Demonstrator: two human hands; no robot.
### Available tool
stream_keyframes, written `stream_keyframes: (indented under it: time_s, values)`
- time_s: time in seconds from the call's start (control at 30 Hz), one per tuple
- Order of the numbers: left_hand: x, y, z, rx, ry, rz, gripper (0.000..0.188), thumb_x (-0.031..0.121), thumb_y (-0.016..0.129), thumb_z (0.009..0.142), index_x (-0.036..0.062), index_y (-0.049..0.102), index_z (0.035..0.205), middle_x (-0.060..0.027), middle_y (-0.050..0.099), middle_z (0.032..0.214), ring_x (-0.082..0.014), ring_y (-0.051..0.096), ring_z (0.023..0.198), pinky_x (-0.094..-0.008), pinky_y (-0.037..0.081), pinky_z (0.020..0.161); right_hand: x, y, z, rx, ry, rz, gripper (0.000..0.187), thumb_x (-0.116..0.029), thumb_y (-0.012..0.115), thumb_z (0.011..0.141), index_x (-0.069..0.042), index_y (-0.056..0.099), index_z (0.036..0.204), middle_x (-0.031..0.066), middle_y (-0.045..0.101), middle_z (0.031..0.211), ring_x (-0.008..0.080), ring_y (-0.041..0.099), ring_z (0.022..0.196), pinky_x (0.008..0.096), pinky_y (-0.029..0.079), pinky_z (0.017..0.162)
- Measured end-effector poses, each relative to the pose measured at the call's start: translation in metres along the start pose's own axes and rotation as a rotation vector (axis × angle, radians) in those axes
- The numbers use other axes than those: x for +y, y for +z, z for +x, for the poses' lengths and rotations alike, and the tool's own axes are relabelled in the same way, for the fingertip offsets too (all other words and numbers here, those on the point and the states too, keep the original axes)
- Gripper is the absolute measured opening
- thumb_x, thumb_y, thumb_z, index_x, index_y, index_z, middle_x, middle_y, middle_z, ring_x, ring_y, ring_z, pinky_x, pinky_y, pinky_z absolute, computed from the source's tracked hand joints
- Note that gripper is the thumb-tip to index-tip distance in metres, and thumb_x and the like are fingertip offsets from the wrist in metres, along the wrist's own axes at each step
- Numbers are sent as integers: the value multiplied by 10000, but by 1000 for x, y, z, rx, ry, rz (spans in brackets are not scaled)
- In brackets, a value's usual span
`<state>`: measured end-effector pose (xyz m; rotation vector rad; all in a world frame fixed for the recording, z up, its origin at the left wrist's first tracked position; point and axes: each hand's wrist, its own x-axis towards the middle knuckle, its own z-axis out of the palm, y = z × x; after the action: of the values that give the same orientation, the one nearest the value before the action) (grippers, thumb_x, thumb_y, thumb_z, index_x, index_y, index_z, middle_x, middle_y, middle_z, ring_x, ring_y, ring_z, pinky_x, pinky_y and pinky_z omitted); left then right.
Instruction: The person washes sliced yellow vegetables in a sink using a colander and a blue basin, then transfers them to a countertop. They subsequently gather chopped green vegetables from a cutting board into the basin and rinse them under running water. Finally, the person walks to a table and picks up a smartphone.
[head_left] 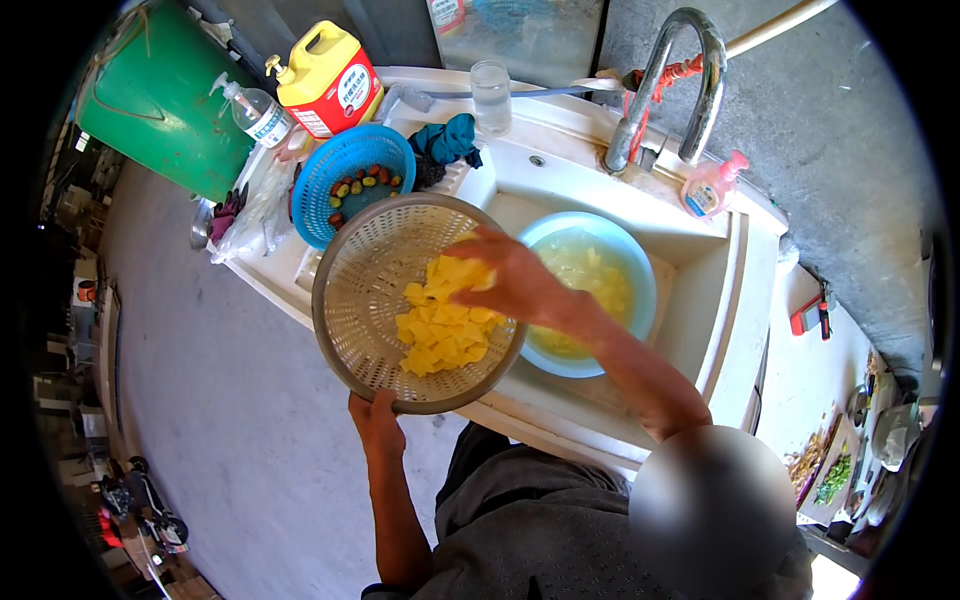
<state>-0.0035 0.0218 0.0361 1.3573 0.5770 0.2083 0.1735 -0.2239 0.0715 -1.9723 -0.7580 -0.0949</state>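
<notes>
Right hand [525, 285] covers the upper right of the yellow pieces [440, 335]; its palm is hidden. Thumb and fingers stand wide apart; cannot tell whether a piece lies against the palm. Left hand [378, 425] grips the colander [350, 300] by its near rim, some fingers out of sight behind it. Colander sits over the front edge of the sink unit [738, 310], toward its left corner; contact with that edge cannot be made out. It overlaps the blue basket [318, 185] in view. Right forearm crosses part of the pale blue basin [648, 275] in the sink bowl; its yellow contents blur under cloudy liquid.

Pieces: bright yellow, flat, angular, irregularly cut, heaped loosely on the colander's right side. Colander: round, grey-brown, slotted, tilted.
</notes>
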Motion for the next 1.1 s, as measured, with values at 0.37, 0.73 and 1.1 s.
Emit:
stream_keyframes:
  time_s: [0.37,0.73,1.1]
  values:
    - [-2,-5,-5,23,-17,-48,463,-13,511,803,-101,511,1257,-132,631,1155,-176,637,947,-287,541,765,76,-20,-7,270,259,224,174,-66,681,897,10,727,1046,137,742,838,194,721,730,309,576,677]
    - [-1,-2,-4,42,-30,-8,435,-9,520,794,-88,534,1222,-110,645,1110,-181,648,935,-291,540,777,242,-6,-158,-460,826,-597,979,-547,742,804,-44,318,1529,262,330,1544,454,240,1453,541,170,1197]
    - [-4,-5,2,1,-29,-23,460,-16,522,809,-108,502,1259,-151,630,1188,-211,639,1013,-322,535,859,211,35,-189,-608,583,-534,915,-490,792,723,-83,451,1467,197,574,1354,388,409,1355,498,388,1081]
